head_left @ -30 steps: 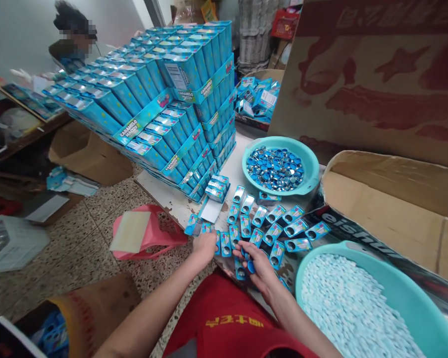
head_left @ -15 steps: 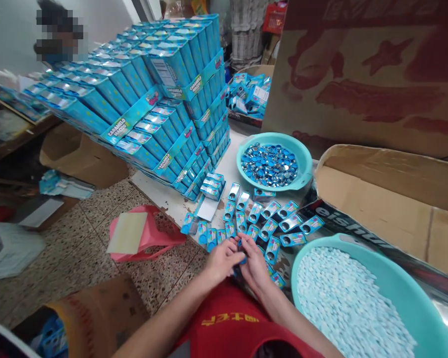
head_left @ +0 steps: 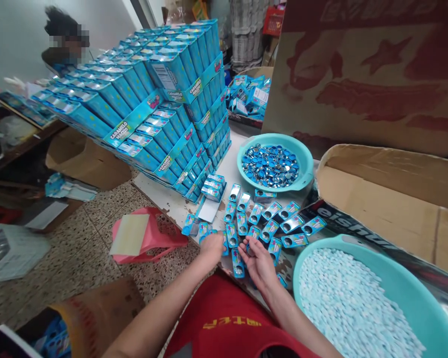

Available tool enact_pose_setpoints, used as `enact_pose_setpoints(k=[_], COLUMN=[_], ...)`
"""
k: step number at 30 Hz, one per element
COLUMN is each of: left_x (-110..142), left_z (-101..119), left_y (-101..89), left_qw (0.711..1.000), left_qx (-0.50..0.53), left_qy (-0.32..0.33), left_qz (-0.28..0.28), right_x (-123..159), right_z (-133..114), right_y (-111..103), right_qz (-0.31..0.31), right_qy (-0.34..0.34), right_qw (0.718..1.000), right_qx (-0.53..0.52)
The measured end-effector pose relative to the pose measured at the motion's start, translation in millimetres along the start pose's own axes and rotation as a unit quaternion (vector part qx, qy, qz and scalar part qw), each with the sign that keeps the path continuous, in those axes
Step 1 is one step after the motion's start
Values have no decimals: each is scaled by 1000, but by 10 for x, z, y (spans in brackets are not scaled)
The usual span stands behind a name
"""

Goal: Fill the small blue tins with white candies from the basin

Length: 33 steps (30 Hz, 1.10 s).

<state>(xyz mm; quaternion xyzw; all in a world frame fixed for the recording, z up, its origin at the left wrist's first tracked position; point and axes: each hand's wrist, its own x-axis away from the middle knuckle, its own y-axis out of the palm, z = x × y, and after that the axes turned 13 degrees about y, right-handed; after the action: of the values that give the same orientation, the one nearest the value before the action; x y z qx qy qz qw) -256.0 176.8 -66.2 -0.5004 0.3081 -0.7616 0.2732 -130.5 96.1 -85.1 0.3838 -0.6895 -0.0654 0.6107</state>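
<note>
My left hand point(head_left: 212, 248) is closed, back of the hand upward, over the row of small blue tins point(head_left: 203, 229) at the table's near edge. Its fingertips are hidden, and I cannot tell what is in them. To its right, my right hand point(head_left: 260, 259) has its fingers curled around a small round piece, too unclear to name. Between the hands stands a blue tin point(head_left: 238, 266) with pale candies showing in its round opening. Many more tins with round holes point(head_left: 269, 230) stand upright or lean beyond my right hand.
A teal basin of round metal lids point(head_left: 271, 166) sits behind the tins. Another teal basin of pale candies point(head_left: 353, 298) is at the right, beside a cardboard box point(head_left: 392, 199). Stacked display trays point(head_left: 194, 89) rise at the left. A pink stool point(head_left: 153, 233) stands below the table; another person point(head_left: 61, 44) is farther back.
My hands were together around a small blue piece and have parted. The left moved left onto the tins; the right turned slightly outward. The candy-filled tin between them now shows.
</note>
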Motion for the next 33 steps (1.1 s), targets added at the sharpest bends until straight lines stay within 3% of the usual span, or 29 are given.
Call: enact_pose_setpoints(k=[8, 14, 16, 20, 22, 26, 33], left_x=[-116, 118, 277, 455, 419, 276, 256], left_z=[77, 21, -92, -270, -265, -190, -153], left_y=[67, 37, 73, 281, 414, 562, 467], left_qw=[997, 998, 998, 971, 965, 962, 976], left_qx=[-60, -63, -50, -8, 8, 37, 33], left_qy=[-37, -6, 5, 18, 20, -13, -66], left_qz=[-26, -9, 46, 236, 262, 272, 205], right_x=[6, 46, 63, 79, 84, 106, 133], right_z=[27, 54, 45, 22, 25, 53, 74], right_y=[-32, -10, -30, -77, -85, -91, -140], right_qz=[15, 17, 19, 27, 30, 27, 35], right_qy=[19, 16, 11, 5, 8, 19, 32], right_qw=[999, 997, 997, 995, 995, 993, 992], right_qx=[28, 67, 77, 92, 98, 114, 120])
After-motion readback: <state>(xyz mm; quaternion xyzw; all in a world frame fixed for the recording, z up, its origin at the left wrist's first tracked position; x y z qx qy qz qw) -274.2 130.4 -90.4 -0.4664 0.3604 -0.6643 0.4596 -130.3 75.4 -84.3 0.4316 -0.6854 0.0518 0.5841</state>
